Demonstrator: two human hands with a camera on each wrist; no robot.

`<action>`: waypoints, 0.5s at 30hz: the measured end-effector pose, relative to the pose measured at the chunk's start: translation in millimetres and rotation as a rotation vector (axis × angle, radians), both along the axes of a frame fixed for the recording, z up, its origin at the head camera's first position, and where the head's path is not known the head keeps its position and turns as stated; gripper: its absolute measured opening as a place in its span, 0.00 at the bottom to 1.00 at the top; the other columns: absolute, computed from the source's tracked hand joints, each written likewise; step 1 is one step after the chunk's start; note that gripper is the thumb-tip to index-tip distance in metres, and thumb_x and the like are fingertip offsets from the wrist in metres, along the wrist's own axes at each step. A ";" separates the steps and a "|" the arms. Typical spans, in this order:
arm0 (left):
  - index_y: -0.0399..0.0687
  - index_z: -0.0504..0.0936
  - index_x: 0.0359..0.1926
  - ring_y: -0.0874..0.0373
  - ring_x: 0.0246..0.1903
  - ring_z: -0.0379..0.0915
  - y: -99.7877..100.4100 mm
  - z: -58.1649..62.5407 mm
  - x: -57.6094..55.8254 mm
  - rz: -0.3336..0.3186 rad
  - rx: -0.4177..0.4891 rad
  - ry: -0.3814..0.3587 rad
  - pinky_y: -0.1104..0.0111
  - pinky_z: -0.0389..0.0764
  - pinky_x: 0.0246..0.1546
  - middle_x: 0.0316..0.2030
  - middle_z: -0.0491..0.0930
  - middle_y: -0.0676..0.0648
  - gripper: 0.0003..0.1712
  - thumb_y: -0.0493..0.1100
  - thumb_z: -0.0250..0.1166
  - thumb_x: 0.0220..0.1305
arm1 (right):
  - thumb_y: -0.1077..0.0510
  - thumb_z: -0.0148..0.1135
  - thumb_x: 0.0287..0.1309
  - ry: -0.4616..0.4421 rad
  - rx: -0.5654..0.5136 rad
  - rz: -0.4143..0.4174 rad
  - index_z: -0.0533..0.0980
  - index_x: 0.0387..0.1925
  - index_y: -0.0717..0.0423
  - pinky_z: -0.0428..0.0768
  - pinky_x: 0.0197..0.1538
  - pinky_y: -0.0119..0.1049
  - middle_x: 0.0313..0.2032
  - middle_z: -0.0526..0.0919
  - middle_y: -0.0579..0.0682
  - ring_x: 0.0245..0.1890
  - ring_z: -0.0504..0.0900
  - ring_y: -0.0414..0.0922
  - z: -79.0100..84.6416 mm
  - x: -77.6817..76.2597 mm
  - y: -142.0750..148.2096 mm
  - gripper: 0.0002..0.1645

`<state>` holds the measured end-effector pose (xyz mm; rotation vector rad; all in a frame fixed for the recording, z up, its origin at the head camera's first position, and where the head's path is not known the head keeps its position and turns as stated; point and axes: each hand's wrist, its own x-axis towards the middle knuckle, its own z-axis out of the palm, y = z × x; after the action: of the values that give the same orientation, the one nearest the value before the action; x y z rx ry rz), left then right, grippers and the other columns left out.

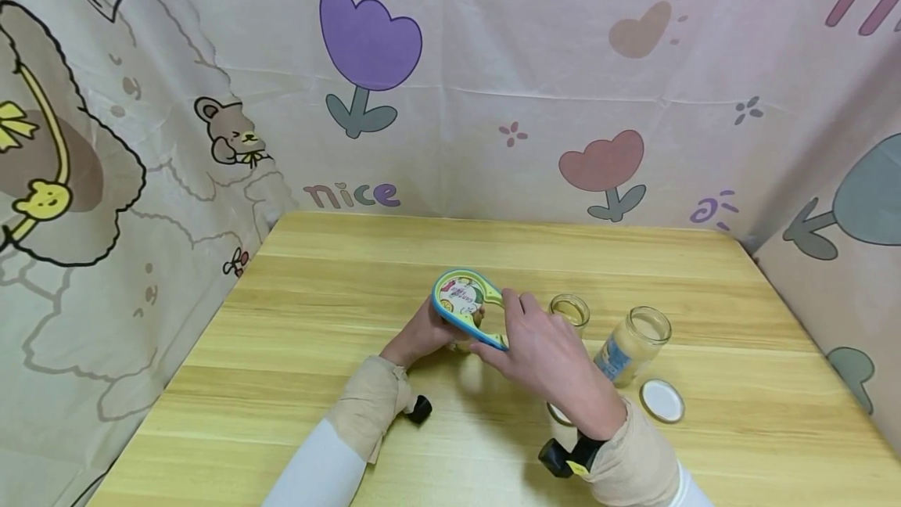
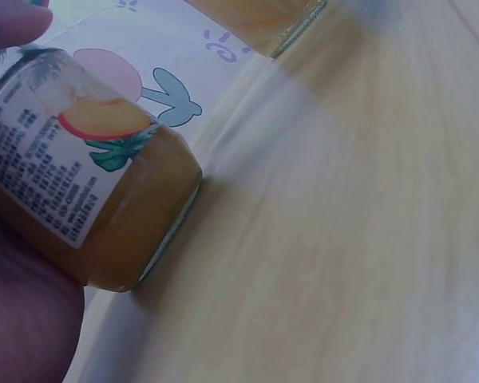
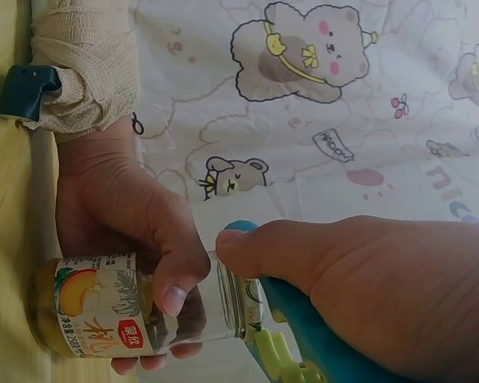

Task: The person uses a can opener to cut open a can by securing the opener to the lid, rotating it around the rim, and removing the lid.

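Observation:
My left hand [image 1: 425, 335] grips a glass jar of fruit [image 3: 100, 307], its label showing a peach and dark lettering. The jar stands upright on the wooden table; its back label [image 2: 72, 152] faces the left wrist camera. In my right hand [image 1: 552, 350] are the handles of a blue and green jar opener [image 1: 486, 335]. The opener's looped end surrounds the jar's patterned lid [image 1: 461, 296]. My right thumb [image 3: 243, 247] lies along the blue handle, close to the jar's neck. In the head view, my left hand and the opener hide most of the jar.
Right of my hands stand two lidless glass jars, one partly behind my right hand [image 1: 570, 307] and one with a blue label [image 1: 633, 343]. A white-lined lid [image 1: 662, 401] lies on the table [image 1: 739, 366] nearby. Another lid [image 1: 559, 413] shows partly beneath my right forearm. Patterned cloth [image 1: 479, 100] hangs behind the table.

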<state>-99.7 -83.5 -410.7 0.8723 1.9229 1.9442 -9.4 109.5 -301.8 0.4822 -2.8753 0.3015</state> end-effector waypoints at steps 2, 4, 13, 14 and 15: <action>0.39 0.62 0.66 0.63 0.52 0.75 0.4 0.2 -0.1 0.006 -0.008 0.011 0.71 0.72 0.61 0.53 0.75 0.24 0.39 0.30 0.70 0.56 | 0.29 0.68 0.48 0.006 0.002 0.001 0.70 0.59 0.63 0.69 0.17 0.37 0.38 0.82 0.57 0.20 0.74 0.47 -0.1 -0.1 0.2 0.50; 0.38 0.63 0.65 0.62 0.52 0.75 0.9 0.1 -0.2 0.009 -0.010 0.011 0.71 0.72 0.61 0.53 0.75 0.25 0.38 0.30 0.70 0.55 | 0.28 0.68 0.48 0.014 0.011 0.003 0.70 0.59 0.63 0.70 0.17 0.37 0.39 0.82 0.57 0.20 0.75 0.47 -0.2 0.0 0.6 0.51; 0.41 0.61 0.68 0.62 0.53 0.74 2.4 0.1 0.5 0.023 -0.038 0.010 0.72 0.73 0.60 0.54 0.75 0.28 0.42 0.30 0.71 0.54 | 0.27 0.66 0.49 0.048 0.082 0.017 0.70 0.60 0.64 0.72 0.19 0.38 0.40 0.84 0.58 0.23 0.79 0.50 1.1 1.9 1.6 0.52; 0.41 0.61 0.68 0.62 0.52 0.75 2.4 -0.1 0.6 0.023 -0.039 0.011 0.72 0.74 0.59 0.54 0.75 0.28 0.42 0.30 0.71 0.54 | 0.27 0.66 0.49 0.049 0.087 0.019 0.70 0.60 0.64 0.72 0.18 0.39 0.40 0.84 0.59 0.23 0.79 0.50 1.2 2.0 1.6 0.52; 0.41 0.61 0.67 0.63 0.51 0.76 2.4 -0.2 0.7 0.022 -0.038 0.011 0.72 0.74 0.58 0.54 0.76 0.28 0.43 0.30 0.72 0.54 | 0.27 0.66 0.49 0.049 0.095 0.021 0.70 0.60 0.64 0.72 0.19 0.39 0.41 0.84 0.59 0.24 0.80 0.50 1.2 2.1 1.7 0.52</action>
<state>-99.0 -81.2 -410.9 0.8567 1.9768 1.9121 -7.2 111.2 -300.7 0.5288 -2.8485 0.1548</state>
